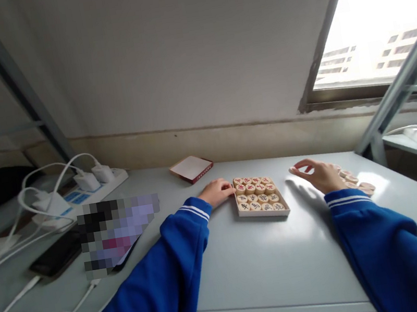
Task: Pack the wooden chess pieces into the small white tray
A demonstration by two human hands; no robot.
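Observation:
A shallow white box [264,214] on the desk holds rows of round wooden pieces, with red characters on the far rows and dark ones on the near rows. At its left edge rests my left hand [217,193], fingers closed against the box's side. Right of the box, my right hand [319,174] is raised above the desk and pinches a round wooden piece [293,170] between thumb and fingers. Beyond that hand, several loose wooden pieces [366,187] lie on the desk, partly hidden by the hand and sleeve.
A box lid [192,168] lies near the wall, behind my left hand. On the left are a power strip [117,181] with chargers and white cables, a black phone [55,254] and a blurred-out device. A metal frame post [377,150] stands at the right.

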